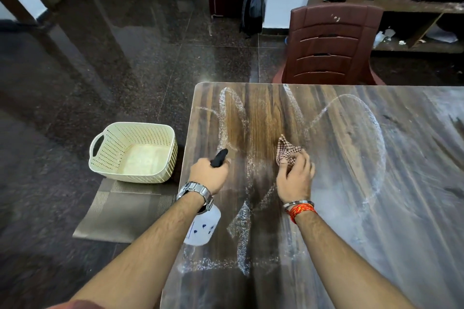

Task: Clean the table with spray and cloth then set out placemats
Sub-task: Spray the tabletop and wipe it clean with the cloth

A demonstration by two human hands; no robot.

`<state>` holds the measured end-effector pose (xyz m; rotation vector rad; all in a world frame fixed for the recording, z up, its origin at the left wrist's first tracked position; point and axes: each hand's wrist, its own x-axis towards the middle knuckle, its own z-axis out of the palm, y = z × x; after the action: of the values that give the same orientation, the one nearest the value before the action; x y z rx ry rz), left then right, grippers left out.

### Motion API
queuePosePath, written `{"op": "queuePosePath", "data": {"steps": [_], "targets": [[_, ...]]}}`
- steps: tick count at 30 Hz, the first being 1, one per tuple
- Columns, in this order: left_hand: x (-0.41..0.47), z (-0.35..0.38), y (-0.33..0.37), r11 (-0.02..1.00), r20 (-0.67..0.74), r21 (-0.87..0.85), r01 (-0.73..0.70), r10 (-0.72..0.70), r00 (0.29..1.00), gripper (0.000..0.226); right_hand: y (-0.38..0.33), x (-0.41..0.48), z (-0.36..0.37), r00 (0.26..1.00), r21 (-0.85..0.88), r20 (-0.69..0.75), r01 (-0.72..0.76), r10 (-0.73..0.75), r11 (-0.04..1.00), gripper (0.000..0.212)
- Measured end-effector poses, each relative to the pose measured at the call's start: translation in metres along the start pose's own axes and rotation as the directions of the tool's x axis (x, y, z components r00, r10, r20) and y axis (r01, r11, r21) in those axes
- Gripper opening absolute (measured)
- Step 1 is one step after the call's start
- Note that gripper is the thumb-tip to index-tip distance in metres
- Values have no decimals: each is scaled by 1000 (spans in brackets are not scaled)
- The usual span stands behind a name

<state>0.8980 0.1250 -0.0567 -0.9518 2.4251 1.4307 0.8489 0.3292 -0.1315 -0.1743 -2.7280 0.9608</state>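
Nearest, left hand (209,174) wrapped around black trigger head of white plastic spray bottle (202,227), held over near-left edge of streaked, wet dark wooden table (376,183). Just beyond, right hand (296,178) pinching bunched red-checked cloth (287,152) against tabletop. On floor left: brown woven placemats (120,213) under cream perforated basket (133,152). Farthest, brown plastic chair (331,42).
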Motion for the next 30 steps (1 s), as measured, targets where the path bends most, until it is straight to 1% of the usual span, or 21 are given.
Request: {"op": "queuePosePath", "data": {"steps": [1, 3, 5, 7, 10, 12, 14, 15, 16, 17, 18, 19, 20, 21, 22, 23, 24, 25, 26, 27, 30], "targets": [[3, 0, -4, 1000, 6, -14, 7, -7, 1000, 48, 1, 3, 9, 994, -72, 105, -26, 33, 997, 37], [10, 1, -10, 999, 1, -32, 7, -7, 1000, 46, 4, 9, 29, 948, -256, 288, -58, 133, 965, 47], [17, 3, -11, 999, -16, -34, 20, -20, 1000, 48, 7, 16, 47, 924, -343, 354, -14, 143, 939, 50], [24, 5, -9, 998, -38, -49, 38, -40, 998, 47, 5, 27, 61, 929, -328, 361, 42, 84, 944, 53], [40, 11, -8, 994, -85, -91, 55, -63, 994, 46, -6, 58, 84, 948, -229, 307, -13, 85, 973, 56], [48, 12, -8, 990, -100, -117, 77, -88, 991, 49, -24, 79, 102, 953, -159, 299, 0, 49, 987, 60], [58, 11, -5, 989, -137, -118, 89, -105, 985, 52, -52, 101, 126, 933, -93, 359, 59, -22, 994, 62], [63, 9, -2, 989, -159, -120, 86, -104, 982, 53, -69, 110, 141, 911, -51, 407, 94, -66, 994, 63], [67, 5, 0, 989, -182, -128, 76, -99, 978, 54, -86, 117, 155, 879, -5, 460, 149, -130, 989, 63], [72, 2, 1, 988, -206, -136, 66, -94, 974, 54, -102, 122, 170, 824, 34, 520, 242, -224, 970, 64], [77, -2, 3, 988, -231, -143, 59, -91, 969, 55, -118, 125, 183, 745, 65, 574, 371, -339, 926, 64], [82, -6, 3, 988, -259, -147, 54, -92, 961, 57, -132, 124, 196, 644, 92, 630, 494, -434, 865, 64], [87, -9, 4, 987, -288, -153, 53, -96, 953, 59, -143, 123, 207, 541, 120, 681, 582, -493, 804, 65], [91, -12, 4, 986, -308, -159, 57, -104, 946, 61, -150, 123, 215, 453, 144, 725, 638, -520, 756, 66], [96, -13, 5, 986, -319, -160, 58, -107, 942, 62, -155, 126, 220, 389, 170, 750, 668, -534, 725, 67], [98, -13, 6, 986, -324, -157, 57, -106, 940, 64, -158, 130, 223, 348, 194, 759, 685, -549, 702, 67], [100, -12, 7, 987, -324, -153, 54, -102, 941, 64, -159, 137, 223, 330, 218, 752, 692, -570, 688, 67], [101, -10, 9, 988, -321, -147, 51, -97, 942, 63, -158, 144, 224, 328, 236, 743, 687, -583, 687, 68], [100, -7, 10, 988, -322, -142, 56, -99, 942, 62, -157, 152, 223, 342, 248, 734, 670, -587, 700, 68], [101, -3, 10, 988, -326, -140, 64, -107, 939, 61, -155, 162, 222, 379, 247, 718, 645, -583, 723, 68], [102, 7, 14, 982, -311, -171, 77, -128, 942, 61, -137, 198, 226, 566, 136, 622, 603, -541, 786, 69]]}}
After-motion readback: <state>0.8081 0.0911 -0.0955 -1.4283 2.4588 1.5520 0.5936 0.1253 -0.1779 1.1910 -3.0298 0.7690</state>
